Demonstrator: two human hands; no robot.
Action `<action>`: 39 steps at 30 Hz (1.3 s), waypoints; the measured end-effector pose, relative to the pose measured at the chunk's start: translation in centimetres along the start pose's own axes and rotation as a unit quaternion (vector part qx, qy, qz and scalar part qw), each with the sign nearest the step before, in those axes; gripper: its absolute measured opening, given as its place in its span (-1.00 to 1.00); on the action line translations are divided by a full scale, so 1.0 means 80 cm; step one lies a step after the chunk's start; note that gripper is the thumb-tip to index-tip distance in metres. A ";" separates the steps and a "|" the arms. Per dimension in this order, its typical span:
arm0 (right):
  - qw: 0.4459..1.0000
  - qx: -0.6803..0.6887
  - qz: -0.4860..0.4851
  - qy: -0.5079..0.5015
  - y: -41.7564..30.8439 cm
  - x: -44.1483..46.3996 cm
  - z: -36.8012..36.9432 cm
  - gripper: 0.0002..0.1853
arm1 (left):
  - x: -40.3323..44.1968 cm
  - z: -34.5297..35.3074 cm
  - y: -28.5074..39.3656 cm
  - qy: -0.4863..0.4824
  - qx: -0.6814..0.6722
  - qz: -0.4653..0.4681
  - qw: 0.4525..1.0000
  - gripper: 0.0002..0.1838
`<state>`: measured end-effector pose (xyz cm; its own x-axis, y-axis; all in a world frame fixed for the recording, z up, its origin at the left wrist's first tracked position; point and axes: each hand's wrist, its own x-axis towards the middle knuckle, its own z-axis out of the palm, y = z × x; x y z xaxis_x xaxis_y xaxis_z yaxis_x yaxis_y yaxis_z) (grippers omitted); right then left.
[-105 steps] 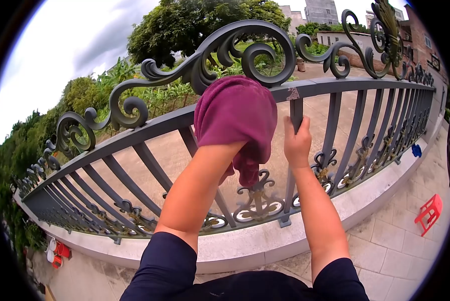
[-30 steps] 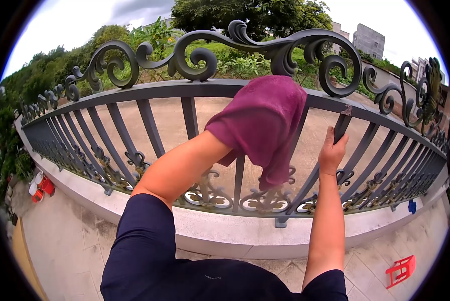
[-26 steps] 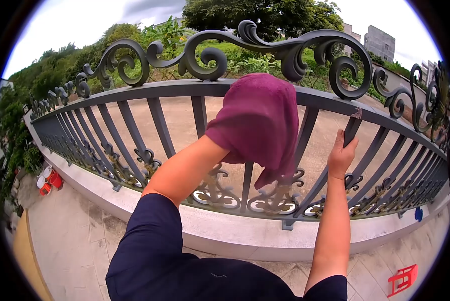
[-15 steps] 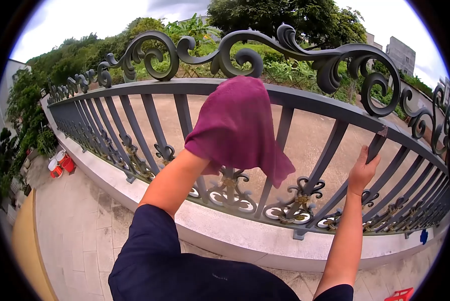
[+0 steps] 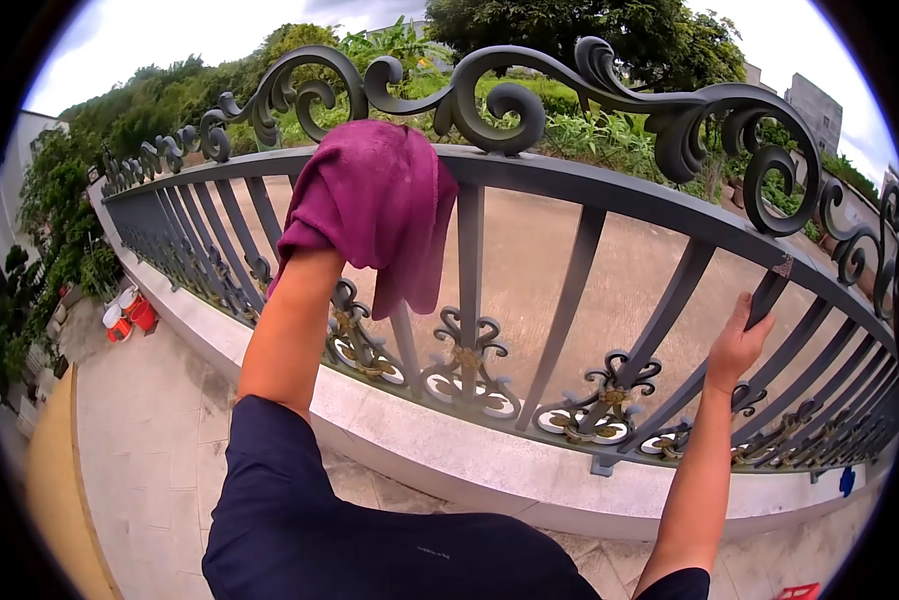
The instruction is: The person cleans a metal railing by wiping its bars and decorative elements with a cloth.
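Observation:
A purple cloth (image 5: 374,200) is draped over my left hand, which it hides completely; only the forearm shows below it. Hand and cloth lie on the top rail of the dark grey metal fence (image 5: 569,185), left of centre, and one end of the cloth hangs down in front of the bars. Over on the right, my right hand (image 5: 737,345) is wrapped round an upright bar (image 5: 766,298), just under a worn patch on the rail.
Curled metal scrolls (image 5: 509,115) rise above the rail. Below runs a pale stone ledge (image 5: 419,440). Red and white buckets (image 5: 134,312) stand on the paving at the left. A red stool (image 5: 799,592) shows at the bottom right edge, and a blue item (image 5: 846,481) lies near the ledge.
My left hand and the purple cloth have moved left along the top rail. The view has turned left. My right hand still grips the same bar.

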<state>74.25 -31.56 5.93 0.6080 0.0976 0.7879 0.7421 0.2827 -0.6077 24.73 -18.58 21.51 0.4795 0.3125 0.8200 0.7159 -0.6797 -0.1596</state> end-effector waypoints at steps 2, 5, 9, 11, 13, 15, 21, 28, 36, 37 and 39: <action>1.000 -0.002 -0.021 0.009 -0.002 0.001 0.001 -0.59 | -0.001 0.020 0.023 0.035 -0.018 0.004 0.999 -0.43; 1.000 0.000 -0.014 0.011 -0.006 0.001 0.001 -0.60 | -0.010 0.045 0.051 0.085 -0.053 0.008 0.995 -0.43; 0.999 0.011 -0.027 0.013 -0.006 0.001 0.000 -0.60 | -0.011 0.052 0.070 0.105 -0.087 0.017 0.991 -0.42; 0.999 0.023 -0.026 0.011 -0.008 -0.001 0.002 -0.60 | -0.010 0.056 0.075 0.112 -0.095 0.022 0.989 -0.42; 0.999 0.024 -0.025 0.018 -0.006 -0.001 0.004 -0.60 | -0.016 0.062 0.075 0.112 -0.110 0.028 0.987 -0.42; 0.999 0.019 -0.017 0.023 -0.007 0.000 0.005 -0.58 | -0.026 0.070 0.067 0.080 -0.142 0.020 0.986 -0.32; 0.998 0.001 0.054 -0.012 0.003 0.001 -0.002 -0.55 | -0.028 0.080 0.074 0.009 -0.109 -0.046 0.993 -0.31; 0.999 -0.023 -0.040 0.014 0.006 0.006 0.001 -0.58 | -0.009 -0.023 0.077 -0.068 0.008 0.012 0.998 -0.51; 0.998 -0.032 -0.044 0.032 -0.006 -0.001 0.003 -0.57 | -0.014 -0.047 0.068 -0.012 0.165 -0.012 0.986 -0.60; 0.998 -0.038 -0.035 0.029 -0.007 -0.001 0.003 -0.56 | -0.006 -0.048 0.090 -0.006 0.193 -0.024 0.981 -0.60; 0.999 -0.042 -0.023 0.026 -0.004 -0.001 0.003 -0.55 | 0.010 -0.042 0.127 0.016 0.229 -0.040 0.973 -0.60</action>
<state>73.89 -31.47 6.12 0.5849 0.0359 0.8103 0.7893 0.2050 -0.5789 30.73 -27.43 22.40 0.4029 0.3258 0.8553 0.9043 -0.2859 -0.3170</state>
